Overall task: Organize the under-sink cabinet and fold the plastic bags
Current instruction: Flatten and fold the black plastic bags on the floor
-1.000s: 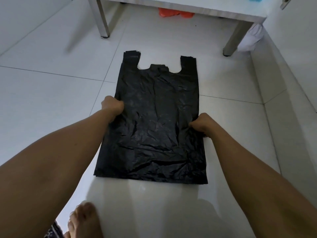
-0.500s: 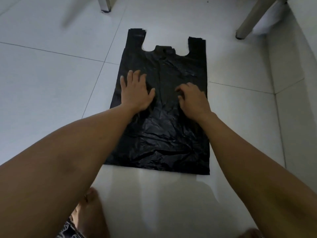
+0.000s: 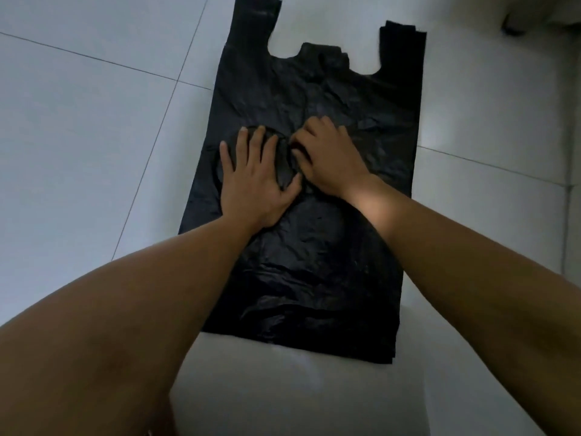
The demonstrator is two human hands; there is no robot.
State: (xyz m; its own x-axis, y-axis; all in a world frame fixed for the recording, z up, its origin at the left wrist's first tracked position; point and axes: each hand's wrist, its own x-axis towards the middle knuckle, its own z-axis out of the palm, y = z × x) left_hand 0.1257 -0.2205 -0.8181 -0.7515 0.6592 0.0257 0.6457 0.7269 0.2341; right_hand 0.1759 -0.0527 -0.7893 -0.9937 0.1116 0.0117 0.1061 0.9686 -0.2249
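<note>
A black plastic bag [image 3: 317, 262] lies flat on the white tiled floor, handles pointing away from me. My left hand [image 3: 254, 177] presses palm-down on the bag's middle, fingers spread and straight. Right beside it, my right hand [image 3: 330, 158] rests on the bag with its fingers bent a little against the plastic; the two hands almost touch. The bag is creased, and its near edge lies straight across the floor.
White floor tiles [image 3: 88, 127] spread to the left. A wall base [image 3: 572, 221] runs along the right edge. A table leg foot [image 3: 515, 26] stands at the top right, blurred.
My hands let go of the bag's side edges, moved onto its middle and slid closer together. The camera dipped lower and nearer to the bag.
</note>
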